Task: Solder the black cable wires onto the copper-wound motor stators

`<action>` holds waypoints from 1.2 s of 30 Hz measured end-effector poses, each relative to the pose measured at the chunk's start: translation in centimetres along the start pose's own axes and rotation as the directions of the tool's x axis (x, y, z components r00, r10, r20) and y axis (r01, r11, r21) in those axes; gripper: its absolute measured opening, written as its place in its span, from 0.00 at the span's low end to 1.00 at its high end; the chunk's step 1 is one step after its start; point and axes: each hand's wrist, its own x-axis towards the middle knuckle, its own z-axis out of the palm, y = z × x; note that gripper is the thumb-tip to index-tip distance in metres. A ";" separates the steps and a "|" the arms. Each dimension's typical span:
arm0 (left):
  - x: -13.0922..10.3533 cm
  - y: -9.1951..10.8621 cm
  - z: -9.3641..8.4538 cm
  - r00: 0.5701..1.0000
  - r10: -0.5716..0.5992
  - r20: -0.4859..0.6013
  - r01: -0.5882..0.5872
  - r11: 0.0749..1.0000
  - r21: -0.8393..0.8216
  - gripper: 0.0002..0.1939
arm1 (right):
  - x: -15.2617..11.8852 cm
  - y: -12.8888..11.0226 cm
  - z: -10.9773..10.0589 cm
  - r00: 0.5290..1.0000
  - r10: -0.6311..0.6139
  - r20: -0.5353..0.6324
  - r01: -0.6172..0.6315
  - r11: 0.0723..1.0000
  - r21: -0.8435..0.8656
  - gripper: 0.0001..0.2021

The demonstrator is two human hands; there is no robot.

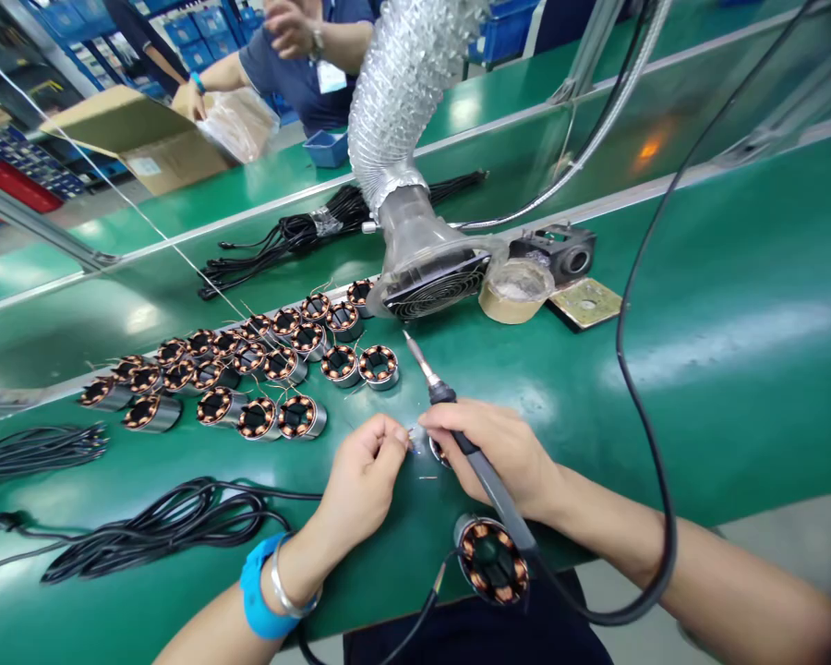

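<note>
My right hand (502,453) is closed round a soldering iron (481,462), whose metal tip points up and away from me. Thin wire ends (413,440) show at the pinched thumb and fingertips of my left hand (364,480); their far ends are hidden. Both hands nearly meet at the fingers. Below my right hand, by the table's front edge, sits a copper-wound motor stator (493,562), with a black cable (426,610) beside it. Another stator (440,452) is mostly covered by my right hand. A short wire scrap lies between the hands.
Several stators (249,358) stand in rows at the left. Coiled black cable (173,526) lies nearer me. A fume extractor hood (429,268) hangs ahead, beside a tape roll (516,291) and an iron stand (560,254). Across the bench, a person reaches towards a cardboard box (145,139).
</note>
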 end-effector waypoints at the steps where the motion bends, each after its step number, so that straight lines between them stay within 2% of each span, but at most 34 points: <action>1: 0.1 -0.1 0.1 1.000 0.004 -0.016 -0.004 1.000 0.012 0.14 | 0.0 0.1 0.1 1.000 -0.015 -0.005 0.015 1.000 -0.002 0.13; 7: 0.3 -0.1 0.5 0.999 0.029 -0.044 -0.027 0.999 0.038 0.15 | 0.3 -0.2 -1.1 0.998 -0.014 -0.054 0.015 1.000 0.013 0.12; 12: 0.0 0.0 0.6 0.995 0.079 -0.062 -0.072 0.990 0.118 0.15 | -0.5 -0.9 -4.0 0.971 0.225 -0.081 -0.205 0.957 0.203 0.20; 16: -0.1 -0.2 0.6 0.994 0.092 -0.064 -0.083 0.987 0.136 0.16 | -1.3 -0.5 -5.0 0.917 0.365 -0.160 -0.284 0.879 0.382 0.11; 18: -0.1 -0.2 0.6 0.994 0.090 -0.067 -0.080 0.986 0.147 0.15 | -1.4 -0.3 -4.9 0.887 0.435 -0.152 -0.334 0.835 0.438 0.08; 21: -0.2 -0.1 0.6 0.994 0.081 -0.078 -0.067 0.983 0.169 0.15 | -1.2 -0.3 -4.7 0.867 0.483 -0.123 -0.389 0.810 0.439 0.07; 27: -0.3 0.0 0.6 0.993 0.085 -0.081 -0.069 0.981 0.184 0.15 | -0.3 -1.0 -4.8 0.876 0.472 -0.105 -0.401 0.831 0.386 0.07; 36: -0.4 0.1 0.6 0.992 0.106 -0.065 -0.091 0.975 0.201 0.16 | -0.3 -1.7 -4.7 0.951 0.298 -0.085 -0.263 0.922 0.284 0.09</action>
